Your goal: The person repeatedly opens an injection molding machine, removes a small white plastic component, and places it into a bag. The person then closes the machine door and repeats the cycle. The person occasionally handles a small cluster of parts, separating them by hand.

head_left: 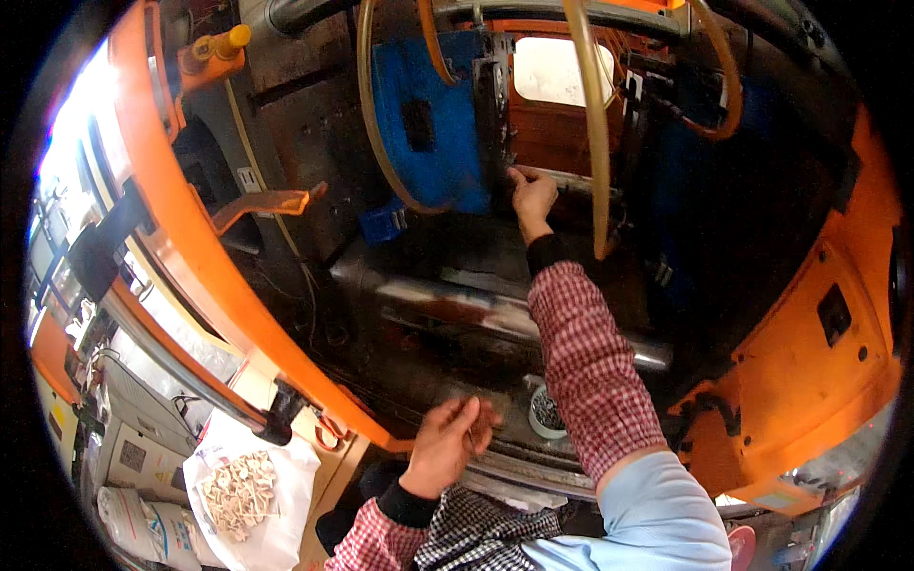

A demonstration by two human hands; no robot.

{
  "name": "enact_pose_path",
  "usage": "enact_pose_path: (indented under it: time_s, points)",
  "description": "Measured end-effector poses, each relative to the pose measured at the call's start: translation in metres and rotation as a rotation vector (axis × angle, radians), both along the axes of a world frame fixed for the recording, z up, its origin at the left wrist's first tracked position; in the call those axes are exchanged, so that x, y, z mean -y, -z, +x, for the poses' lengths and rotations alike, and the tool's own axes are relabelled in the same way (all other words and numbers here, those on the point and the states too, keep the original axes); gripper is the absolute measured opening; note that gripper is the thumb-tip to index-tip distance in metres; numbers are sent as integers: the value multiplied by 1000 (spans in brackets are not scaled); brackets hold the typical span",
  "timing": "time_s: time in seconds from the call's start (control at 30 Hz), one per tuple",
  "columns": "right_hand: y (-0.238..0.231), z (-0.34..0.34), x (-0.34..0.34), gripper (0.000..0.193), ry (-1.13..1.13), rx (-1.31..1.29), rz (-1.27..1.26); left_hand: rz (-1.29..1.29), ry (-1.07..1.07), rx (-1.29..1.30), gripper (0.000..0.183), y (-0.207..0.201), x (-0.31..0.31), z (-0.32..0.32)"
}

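Observation:
My right hand (533, 198) reaches far into a machine. Its thumb and forefinger are pinched together at the right edge of a blue mould block (441, 124), beside a dark metal strip (497, 90). Whatever lies between those fingertips is too small to make out. Low and close to my body, my left hand (445, 445) has its fingers curled in towards the thumb; they are slightly blurred and hide anything inside. A light-coloured cup (544, 431) of small metal pieces stands just under my right forearm.
Amber hoses (595, 124) hang around my right hand. A shiny horizontal bar (476, 309) crosses below it. An orange door frame (214, 276) runs along the left, an orange panel (809, 352) on the right. At lower left, a white bag (295, 476) holds several beige parts (236, 490).

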State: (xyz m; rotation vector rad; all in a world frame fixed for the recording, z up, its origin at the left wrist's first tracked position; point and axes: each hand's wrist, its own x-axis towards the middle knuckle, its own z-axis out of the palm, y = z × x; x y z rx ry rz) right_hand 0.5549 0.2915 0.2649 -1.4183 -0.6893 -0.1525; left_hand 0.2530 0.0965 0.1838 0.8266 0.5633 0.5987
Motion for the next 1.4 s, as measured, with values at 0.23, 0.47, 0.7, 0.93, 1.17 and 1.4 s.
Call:
enact_pose_path:
  time_s: [0.23, 0.47, 0.7, 0.93, 1.17, 1.4]
  points:
    - [9, 46, -85, 16, -33, -219, -4, -47, 30, -99, 24, 4, 4, -16]
    - [16, 66, -102, 13, 13, -126, 41, -30, 35, -72, 23, 17, -1, -17]
    - [5, 33, -99, 14, 84, 433, -413, -87, -23, -91, 25, 18, -1, -24]
    - [36, 82, -134, 24, 1, 243, -226, -99, -144, -7, 26, 19, 5, -19]
    - [3, -6, -19, 24, -234, 299, -41, -27, -299, 2, 23, 10, -7, -7]
    - [21, -145, 191, 18, -1009, 679, -377, 81, -245, 124, 35, 8, -14, 4]
